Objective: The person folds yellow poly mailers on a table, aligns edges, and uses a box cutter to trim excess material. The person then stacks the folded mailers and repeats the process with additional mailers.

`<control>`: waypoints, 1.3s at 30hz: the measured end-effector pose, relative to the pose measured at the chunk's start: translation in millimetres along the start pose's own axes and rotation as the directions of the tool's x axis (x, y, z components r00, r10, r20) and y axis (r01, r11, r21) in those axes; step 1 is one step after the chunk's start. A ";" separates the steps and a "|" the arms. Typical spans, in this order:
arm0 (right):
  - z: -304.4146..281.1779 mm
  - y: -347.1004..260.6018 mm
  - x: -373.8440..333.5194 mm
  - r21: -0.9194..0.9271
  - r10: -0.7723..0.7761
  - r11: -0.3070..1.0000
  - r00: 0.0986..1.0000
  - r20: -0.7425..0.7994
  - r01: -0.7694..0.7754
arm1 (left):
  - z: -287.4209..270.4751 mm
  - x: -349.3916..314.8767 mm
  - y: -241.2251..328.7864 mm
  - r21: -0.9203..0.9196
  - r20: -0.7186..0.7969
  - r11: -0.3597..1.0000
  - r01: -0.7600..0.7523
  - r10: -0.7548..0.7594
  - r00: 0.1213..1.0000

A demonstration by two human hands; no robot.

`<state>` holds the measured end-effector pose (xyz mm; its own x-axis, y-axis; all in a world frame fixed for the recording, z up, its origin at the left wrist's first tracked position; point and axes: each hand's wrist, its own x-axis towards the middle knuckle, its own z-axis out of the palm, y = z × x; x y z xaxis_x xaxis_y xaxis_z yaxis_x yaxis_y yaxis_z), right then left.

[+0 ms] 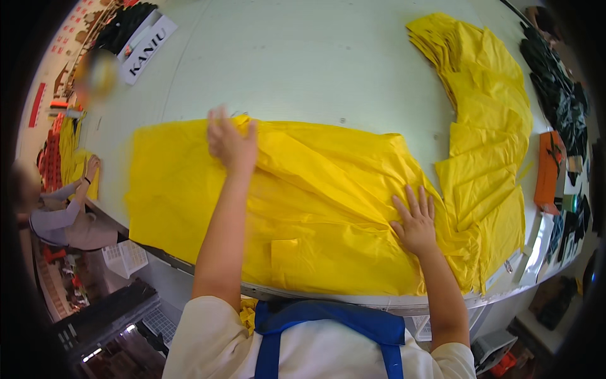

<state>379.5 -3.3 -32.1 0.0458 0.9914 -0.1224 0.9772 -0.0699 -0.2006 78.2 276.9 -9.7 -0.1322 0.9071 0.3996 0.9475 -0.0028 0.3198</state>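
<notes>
A yellow raincoat-like garment [334, 189] of thin shiny fabric lies spread over the pale table in front of me, with creases running diagonally across it and a small pocket flap [285, 254] near its front edge. My left hand [232, 144] is at its far edge, slightly smeared by motion, with thumb and fingers apart and nothing visibly gripped. Flat on the right part of the fabric rests my right hand [416, 222], its fingers spread. Beside it, a long layered pile of yellow garments [483, 120] curves away along the table's right side.
An orange box [548, 172] and dark garments [558, 82] lie at the far right. A white sign [148, 50] stands at the back left. At the left edge a co-worker [63, 215] handles yellow fabric. A white crate [125, 258] sits below the table edge.
</notes>
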 end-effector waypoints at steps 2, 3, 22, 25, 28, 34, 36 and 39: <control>-6.8 -7.3 5.5 0.068 0.008 0.998 0.999 -0.040 -0.005 | -8.7 7.9 -71.3 -0.177 0.200 0.901 0.397 -0.362 0.910; -9.3 -9.5 9.6 0.103 0.027 0.995 0.997 -0.073 -0.019 | -13.6 8.7 -101.9 -0.401 0.467 0.751 0.525 -0.326 0.822; -71.7 -179.3 6.4 0.797 -0.053 -0.588 0.990 0.133 -0.138 | -180.1 -116.9 -34.2 -0.738 0.602 0.600 0.308 0.379 0.703; -76.1 -169.2 -2.0 0.828 -0.033 -0.548 0.992 0.123 -0.121 | -190.5 -122.8 -32.1 -0.518 0.826 0.199 0.832 0.368 0.427; -80.9 -165.7 -10.7 0.798 -0.038 -0.593 0.993 0.108 -0.109 | -215.0 -119.3 -11.7 -0.439 0.846 0.097 0.893 0.380 0.375; -91.6 -156.9 -29.3 0.767 0.117 -0.642 0.990 0.078 0.016 | -226.2 -129.9 6.8 -0.562 0.824 0.374 0.738 0.337 0.456; -73.5 -132.5 -47.6 0.825 0.081 -0.558 0.983 0.162 -0.090 | -224.7 -140.8 16.6 -0.605 0.796 0.376 0.701 0.296 0.528; -58.4 -45.8 -71.7 0.907 0.172 0.422 0.982 -0.077 -0.003 | -217.1 -154.2 15.2 -0.780 0.626 0.294 0.553 0.334 0.705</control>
<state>343.7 -64.8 42.6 0.2292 0.9701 -0.0795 0.2242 -0.1321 -0.9655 49.7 45.6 120.1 0.4054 0.9019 -0.1493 -0.0220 0.1729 0.9847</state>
